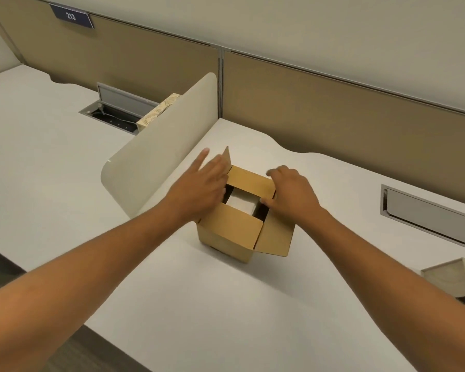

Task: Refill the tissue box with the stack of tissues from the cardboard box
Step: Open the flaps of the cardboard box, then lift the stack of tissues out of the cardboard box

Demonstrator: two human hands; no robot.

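On cardboard box [227, 234] flaps, both hands spread

Tan cardboard box [227, 234], white tissue stack [242, 202], white desk [199, 304], cream divider [159, 154], navy sign [71, 16]

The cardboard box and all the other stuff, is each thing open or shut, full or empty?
cardboard box: flaps partly open, both hands on them
stack of tissues: inside the cardboard box, not taken out
left hand: open, pushing the left flap back
right hand: fingers curled on the far flap
wooden tissue box: at the right edge, contents hidden
left desk hatch: lid up
right desk hatch: shut
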